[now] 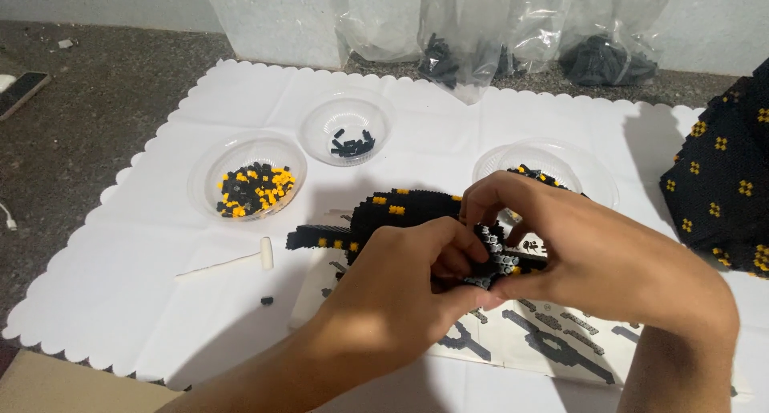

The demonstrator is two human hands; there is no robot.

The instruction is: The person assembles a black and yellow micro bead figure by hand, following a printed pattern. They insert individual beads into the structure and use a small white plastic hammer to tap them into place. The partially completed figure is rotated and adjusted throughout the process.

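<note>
Black brick model point(384, 217) half hidden behind both hands; dark studded block point(721, 181) cut off at right edge.

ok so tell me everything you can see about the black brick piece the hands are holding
The black brick piece is a long, flat assembly of tiny plastic-looking bricks, black with scattered yellow studs and a grey patch where the fingers meet. It lies roughly level just above the white scalloped sheet and a printed instruction page. The left hand grips it from below and the right hand pinches it from above, hiding its right end.
</note>
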